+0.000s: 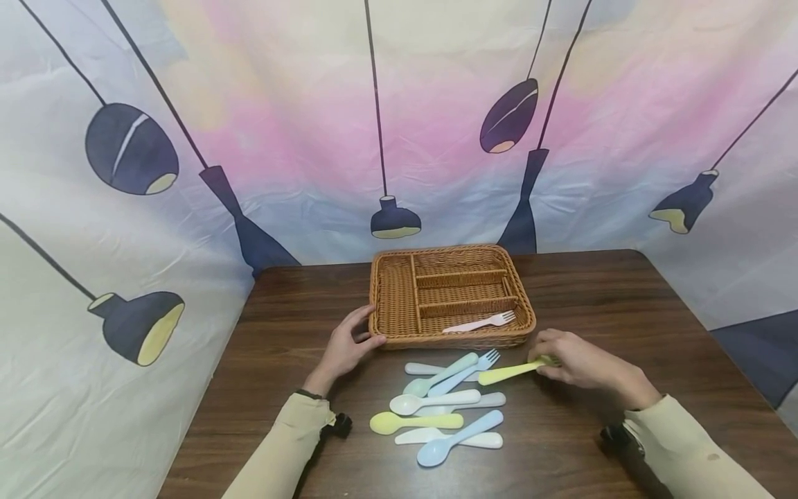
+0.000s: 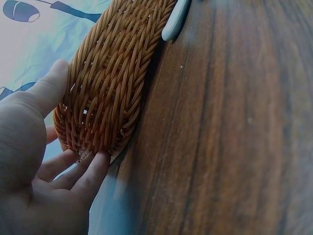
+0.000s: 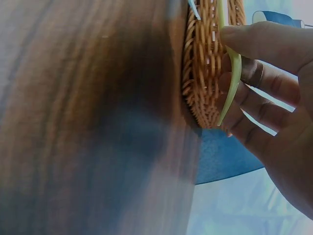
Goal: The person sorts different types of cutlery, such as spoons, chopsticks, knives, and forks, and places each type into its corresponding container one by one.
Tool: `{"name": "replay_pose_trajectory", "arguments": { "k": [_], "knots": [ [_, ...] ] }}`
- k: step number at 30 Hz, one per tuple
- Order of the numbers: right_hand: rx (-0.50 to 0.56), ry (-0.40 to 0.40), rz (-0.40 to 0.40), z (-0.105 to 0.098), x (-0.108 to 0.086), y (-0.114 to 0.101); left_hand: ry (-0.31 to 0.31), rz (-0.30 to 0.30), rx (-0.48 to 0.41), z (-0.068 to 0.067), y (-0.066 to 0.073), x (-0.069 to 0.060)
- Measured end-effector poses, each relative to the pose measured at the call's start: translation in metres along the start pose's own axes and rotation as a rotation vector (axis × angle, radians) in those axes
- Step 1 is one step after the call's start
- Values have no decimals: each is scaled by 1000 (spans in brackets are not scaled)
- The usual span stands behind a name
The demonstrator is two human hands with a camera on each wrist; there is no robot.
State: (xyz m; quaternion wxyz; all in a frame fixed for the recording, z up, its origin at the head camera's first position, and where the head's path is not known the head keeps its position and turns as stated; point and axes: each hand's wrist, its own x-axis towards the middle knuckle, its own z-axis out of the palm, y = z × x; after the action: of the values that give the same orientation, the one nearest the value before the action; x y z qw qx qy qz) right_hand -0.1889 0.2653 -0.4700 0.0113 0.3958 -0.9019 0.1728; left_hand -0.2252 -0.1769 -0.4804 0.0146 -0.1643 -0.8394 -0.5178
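In the head view, a brown wicker basket [image 1: 455, 342] with dividers stands at the table's back; a pale pink fork [image 1: 476, 324] lies in its front compartment. My left hand [image 1: 343, 352] holds the basket's front left corner, thumb and fingers on either side of it. Between thumb and fingers, my right hand [image 1: 576, 359] pinches a yellow fork [image 1: 508, 373] near its head, beside the basket's front right corner. The fingers partly hide that head. In the right wrist view, the yellow fork [image 3: 234, 73] appears edge-on, with the basket wall behind it.
Plastic cutlery is heaped before the basket: a mint spoon [image 1: 442, 375], a blue fork [image 1: 463, 374], a white spoon [image 1: 434, 400], a yellow spoon [image 1: 416, 422], a white knife [image 1: 419, 435] and a blue spoon [image 1: 459, 438]. A patterned curtain [image 1: 299, 125] hangs behind the wooden table [image 1: 598, 298].
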Motion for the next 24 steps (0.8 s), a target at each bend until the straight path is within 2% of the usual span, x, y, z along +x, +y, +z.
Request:
{"name": "replay_pose_trajectory", "arguments": {
  "k": [4, 14, 24],
  "knots": [
    [-14, 17, -22, -6, 7, -1, -17, -3, 6, -2, 6, -1],
    [-23, 44, -44, -17, 23, -1, -27, -12, -7, -3, 5, 1],
    [-38, 128, -132, -16, 40, 2, -30, -5, -10, -3, 4, 1]
  ]
}}
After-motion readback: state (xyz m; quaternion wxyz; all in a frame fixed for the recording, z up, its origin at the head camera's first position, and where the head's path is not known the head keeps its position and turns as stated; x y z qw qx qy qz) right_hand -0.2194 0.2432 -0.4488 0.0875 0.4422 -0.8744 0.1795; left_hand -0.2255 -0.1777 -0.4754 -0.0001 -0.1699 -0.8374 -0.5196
